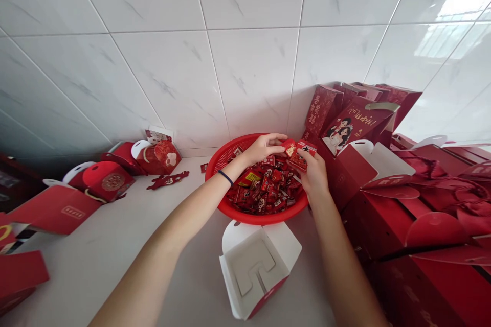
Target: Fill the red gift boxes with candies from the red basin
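Nearest the person, between the two forearms, an open box (245, 264) sits on the table (161, 260) with its white inside facing up and its far flaps close to the near rim of the red basket (264, 220). The basket holds a heap of sweets (264, 191). Beyond the box, over the basket's far right part, the hands meet: the right hand (315, 169) comes in by the right rim, its thumb pressed flat on a red packet (303, 160), while the left hand (263, 149), its wrist in a dark band (225, 178), crosses above the sweets, thumb and fingers closed on a smaller red piece (290, 148). The piece lies just left of the packet, the two side by side; whether they touch is hard to tell. The packet slants, its top edge turned toward the wall; its long axis is not clear under the thumb. From both grips the box lies toward the person and somewhat left, neither hand plainly nearer to it. Red boxes (387, 219) are piled to the right, with bags (345, 122) behind them against the tiled wall (253, 76).
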The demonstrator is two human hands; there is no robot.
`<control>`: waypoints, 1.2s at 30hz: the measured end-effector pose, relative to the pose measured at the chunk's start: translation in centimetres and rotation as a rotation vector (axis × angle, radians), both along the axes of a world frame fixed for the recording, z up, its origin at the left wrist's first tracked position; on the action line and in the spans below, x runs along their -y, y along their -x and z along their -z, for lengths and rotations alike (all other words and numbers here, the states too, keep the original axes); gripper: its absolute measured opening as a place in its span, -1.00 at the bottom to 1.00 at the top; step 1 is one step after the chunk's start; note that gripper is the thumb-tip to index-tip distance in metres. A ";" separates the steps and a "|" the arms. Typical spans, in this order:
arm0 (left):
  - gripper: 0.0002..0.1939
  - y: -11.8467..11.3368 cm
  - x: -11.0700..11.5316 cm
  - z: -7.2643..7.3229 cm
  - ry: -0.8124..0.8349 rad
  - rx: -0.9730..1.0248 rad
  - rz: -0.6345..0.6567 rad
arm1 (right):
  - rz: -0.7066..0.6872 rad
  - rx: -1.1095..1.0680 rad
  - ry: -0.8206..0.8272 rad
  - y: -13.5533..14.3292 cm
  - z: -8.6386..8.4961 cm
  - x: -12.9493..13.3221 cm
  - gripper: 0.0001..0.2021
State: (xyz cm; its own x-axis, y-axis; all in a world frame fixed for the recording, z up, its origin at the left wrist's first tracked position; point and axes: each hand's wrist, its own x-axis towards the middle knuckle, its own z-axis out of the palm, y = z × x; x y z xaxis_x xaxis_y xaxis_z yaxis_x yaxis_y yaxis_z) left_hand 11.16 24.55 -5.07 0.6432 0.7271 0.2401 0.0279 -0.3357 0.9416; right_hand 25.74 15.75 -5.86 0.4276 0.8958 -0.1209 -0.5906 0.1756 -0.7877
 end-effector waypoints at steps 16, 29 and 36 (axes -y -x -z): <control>-0.89 1.1 -0.7 0.9 -0.361 -0.778 -0.076 | 0.089 -0.053 -0.019 -0.6 0.8 -0.6 -0.77; -0.67 1.4 3.6 -2.4 -0.181 -0.656 0.141 | 0.080 -0.074 0.015 -0.4 0.0 -0.2 -0.83; -0.74 0.6 7.5 -0.5 -0.418 -1.082 0.088 | 0.012 -0.046 -0.009 -0.4 0.6 -0.4 -0.83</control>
